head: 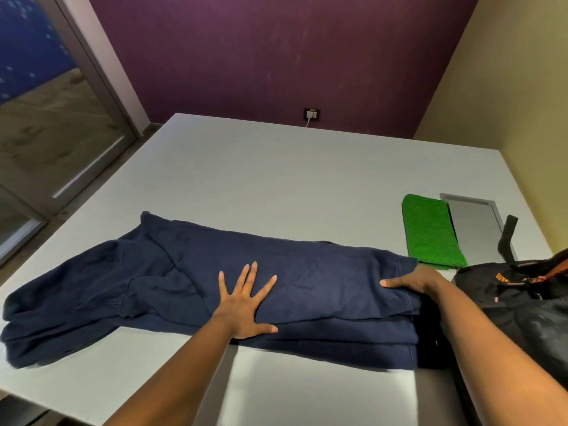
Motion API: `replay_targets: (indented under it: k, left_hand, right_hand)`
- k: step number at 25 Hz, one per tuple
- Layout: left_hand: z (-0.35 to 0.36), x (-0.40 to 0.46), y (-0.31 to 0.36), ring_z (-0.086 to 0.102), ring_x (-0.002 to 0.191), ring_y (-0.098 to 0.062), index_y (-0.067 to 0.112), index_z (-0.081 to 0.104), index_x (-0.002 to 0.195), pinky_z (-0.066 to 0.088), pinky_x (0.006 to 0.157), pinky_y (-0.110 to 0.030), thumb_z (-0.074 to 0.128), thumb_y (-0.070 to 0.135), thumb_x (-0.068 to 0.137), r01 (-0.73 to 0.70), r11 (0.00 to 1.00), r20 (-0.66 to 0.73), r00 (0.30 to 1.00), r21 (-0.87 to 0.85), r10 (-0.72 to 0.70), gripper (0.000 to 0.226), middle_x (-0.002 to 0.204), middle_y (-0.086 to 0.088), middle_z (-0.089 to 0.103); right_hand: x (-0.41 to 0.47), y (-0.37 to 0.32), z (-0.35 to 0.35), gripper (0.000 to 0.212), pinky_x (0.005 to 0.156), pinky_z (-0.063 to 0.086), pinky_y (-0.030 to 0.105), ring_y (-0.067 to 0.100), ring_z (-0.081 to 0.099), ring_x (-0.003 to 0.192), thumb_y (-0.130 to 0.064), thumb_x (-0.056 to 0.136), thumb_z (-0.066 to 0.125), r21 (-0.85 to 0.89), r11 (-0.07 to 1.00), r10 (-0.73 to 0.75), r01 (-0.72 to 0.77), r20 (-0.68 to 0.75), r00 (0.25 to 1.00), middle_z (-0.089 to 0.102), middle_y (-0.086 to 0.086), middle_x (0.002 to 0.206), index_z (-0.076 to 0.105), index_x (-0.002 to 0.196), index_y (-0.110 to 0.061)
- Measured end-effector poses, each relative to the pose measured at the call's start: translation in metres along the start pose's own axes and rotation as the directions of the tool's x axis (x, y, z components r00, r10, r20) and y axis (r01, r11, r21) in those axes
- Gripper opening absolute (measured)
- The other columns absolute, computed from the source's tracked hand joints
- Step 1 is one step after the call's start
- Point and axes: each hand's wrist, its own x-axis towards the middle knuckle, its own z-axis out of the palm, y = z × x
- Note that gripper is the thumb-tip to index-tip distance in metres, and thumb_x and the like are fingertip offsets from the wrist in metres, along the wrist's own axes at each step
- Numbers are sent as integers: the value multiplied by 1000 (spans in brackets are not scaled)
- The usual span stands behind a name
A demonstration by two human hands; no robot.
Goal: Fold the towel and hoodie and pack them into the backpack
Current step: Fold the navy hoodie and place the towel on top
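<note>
A navy hoodie (307,272) lies folded into a long band across the near part of the white table (276,179), its hood end rumpled at the left. My left hand (246,302) presses flat on its middle, fingers spread. At the band's right end my right hand (415,279) grips the hem, thumb on top and fingers hidden beneath. A folded green towel (430,232) rests just beyond that end. The black backpack (522,305) with orange lettering sits at the right edge, touching my right forearm.
A grey rectangular panel (476,222) lies flush in the table beside the towel. A wall socket (312,113) with a white cable sits on the purple wall behind. A glass door is at the left. The table's near edge runs under my forearms.
</note>
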Motion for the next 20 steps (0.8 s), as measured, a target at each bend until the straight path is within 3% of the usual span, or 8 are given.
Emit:
replay_targets:
  k: [2,5,10,13,15,17,18,20]
  left_hand:
    - [7,-1,0,-42,128,-31,51,-55,108,-38,81,-60,-20,95,29,21,1000,-33,999,-3,-21,96,134,-10,-50]
    - [4,3,4,-43,125,-27,53,-55,106,-37,85,-61,-9,93,36,47,998,-37,998,-33,-49,92,135,-6,-49]
    - [-6,16,12,-32,139,-23,47,-33,128,-23,99,-64,24,82,73,10,1000,-40,999,-22,-11,87,143,-3,-41]
    - [-8,9,2,-15,146,-19,42,-17,140,-20,108,-58,3,83,72,-84,994,-155,985,-64,73,82,158,-3,-14]
    - [-3,-1,-12,12,145,-17,30,18,148,-8,114,-50,-1,64,88,-98,993,-416,907,-70,61,72,155,-3,27]
    - [7,-13,-32,37,128,-17,21,49,131,18,108,-51,15,44,100,39,977,-658,734,-212,-172,52,130,-3,57]
    - [12,-18,-42,43,121,-19,18,56,123,28,101,-52,25,37,97,136,937,-702,631,-320,-332,45,121,-5,62]
    - [20,-29,-63,51,117,-26,11,60,119,36,93,-55,38,27,91,320,780,-638,450,-538,-625,39,117,-11,63]
  right_hand:
    - [2,2,4,104,99,43,36,29,53,120,-50,46,88,-103,995,7,-13,-52,999,53,13,136,51,131,-3]
    - [9,-4,2,81,93,47,36,32,55,116,-44,60,84,-224,974,-18,-22,-177,984,56,18,130,55,123,-2]
    - [18,-23,-8,79,92,45,43,37,55,117,-34,67,82,-217,973,-1,-85,-369,929,56,24,125,42,126,0]
    - [15,-35,8,80,103,32,51,41,44,126,-26,79,74,-291,934,27,-208,-524,851,47,27,133,26,139,-2]
    - [16,-48,22,68,112,8,59,42,22,138,-16,90,54,-407,900,-143,-157,-615,776,31,28,146,17,147,-5]
    - [14,-71,37,66,105,-25,54,39,0,144,-13,91,46,-522,852,-326,-32,-578,748,14,22,154,14,149,-8]
    - [11,-84,46,69,104,-28,52,36,-6,144,-18,91,48,-594,804,-399,24,-509,762,9,19,156,12,149,-10]
    - [-1,-111,70,74,114,-12,51,33,-10,145,-32,92,49,-703,694,-515,159,-329,792,4,14,158,8,150,-11]
